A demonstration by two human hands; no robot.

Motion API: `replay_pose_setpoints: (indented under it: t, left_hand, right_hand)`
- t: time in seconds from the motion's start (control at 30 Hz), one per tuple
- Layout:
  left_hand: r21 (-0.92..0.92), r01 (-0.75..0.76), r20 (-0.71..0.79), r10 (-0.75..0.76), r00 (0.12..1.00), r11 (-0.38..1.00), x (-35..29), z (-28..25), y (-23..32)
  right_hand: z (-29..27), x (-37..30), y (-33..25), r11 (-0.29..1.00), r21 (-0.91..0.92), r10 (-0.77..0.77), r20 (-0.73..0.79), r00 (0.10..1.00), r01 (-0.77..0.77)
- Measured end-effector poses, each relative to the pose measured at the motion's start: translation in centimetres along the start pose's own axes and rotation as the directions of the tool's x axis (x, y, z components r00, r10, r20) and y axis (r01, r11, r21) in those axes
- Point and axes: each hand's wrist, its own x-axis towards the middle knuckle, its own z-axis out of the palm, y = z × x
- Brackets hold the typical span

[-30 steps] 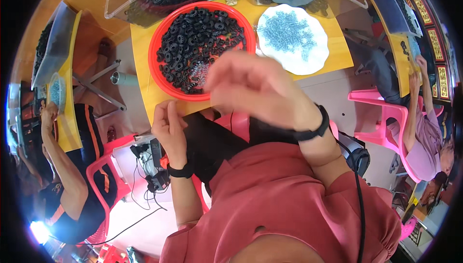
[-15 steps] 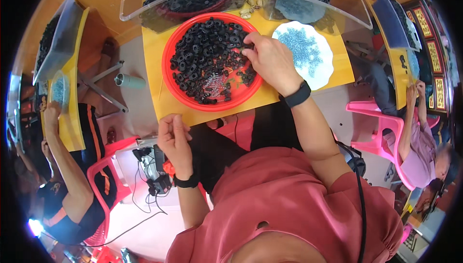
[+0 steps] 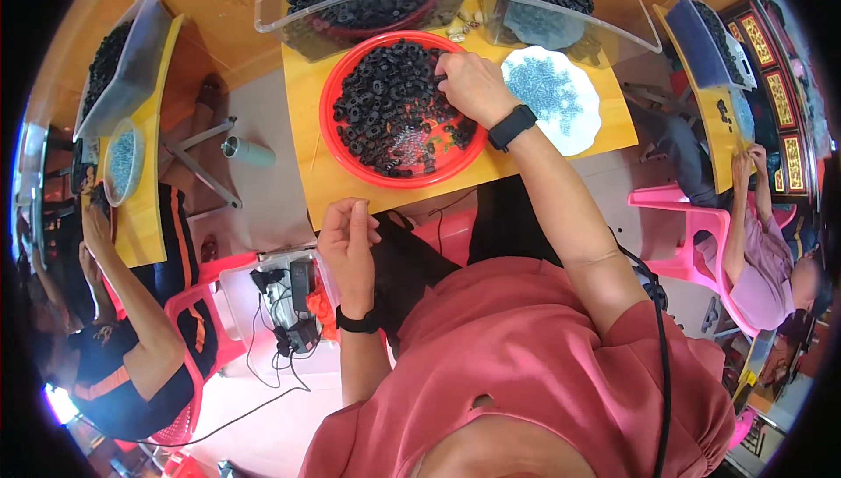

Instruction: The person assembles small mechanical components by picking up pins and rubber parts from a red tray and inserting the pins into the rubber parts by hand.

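Observation:
My right hand (image 3: 478, 86) reaches over the right side of a red round basin (image 3: 328, 127), its fingers pinched down among small black plastic parts (image 3: 378, 84). Whatever is between the fingertips is hidden. A little heap of silvery pieces like springs (image 3: 409, 142) lies among the black parts. Just off the table's front edge, my left hand (image 3: 349, 231) is raised with thumb and fingers curled together; anything inside it cannot be made out. To the right of the basin, a white scalloped plate (image 3: 589, 132) holds many small silvery pieces (image 3: 543, 88).
Two clear plastic bins (image 3: 368, 15) of black parts stand behind the basin on the yellow table (image 3: 302, 149). Co-workers sit at tables on the left and right, near pink chairs (image 3: 701, 219). A metal cup (image 3: 248, 152) and cables (image 3: 280, 338) are to the left.
My right hand has shifted slightly left over the basin and its fingers have dipped into the black parts. My left hand stays curled near the table edge. The whole view has shifted a little.

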Motion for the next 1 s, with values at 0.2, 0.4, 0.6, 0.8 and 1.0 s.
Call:
replay_pose_setpoints:
  t: [0.2, 0.4, 0.6, 0.8, 1.0]
  left_hand:
    - [-0.043, 0.065, 0.033, -0.063, 0.997, 0.997, 0.9, 0.8, 0.8]
    - [-0.141, 0.159, 0.188, -0.131, 0.973, 0.977, 2.8, 2.8, 3.6]
    - [-0.234, 0.184, 0.204, -0.137, 0.969, 0.955, 4.0, 6.0, 1.9]
    - [-0.411, 0.129, 0.091, -0.100, 0.991, 0.902, 4.4, 4.8, 0.5]
    - [-0.447, 0.103, 0.079, -0.075, 0.994, 0.888, 4.2, 1.5, -0.2]
  right_hand:
    - [-1.8, -2.2, 0.5, 0.950, 0.269, -0.123, -0.141, 0.982, 0.158]
    - [-5.0, -6.0, -3.5, 0.828, 0.519, -0.228, -0.032, 0.973, 0.211]
    - [-3.2, -8.0, -5.2, 0.845, 0.417, -0.300, -0.146, 0.943, 0.334]
    - [-2.6, -7.9, -4.6, 0.814, 0.503, -0.237, -0.171, 0.956, 0.291]
    - [-0.6, -6.8, -2.7, 0.939, 0.216, -0.254, -0.086, 0.963, 0.267]
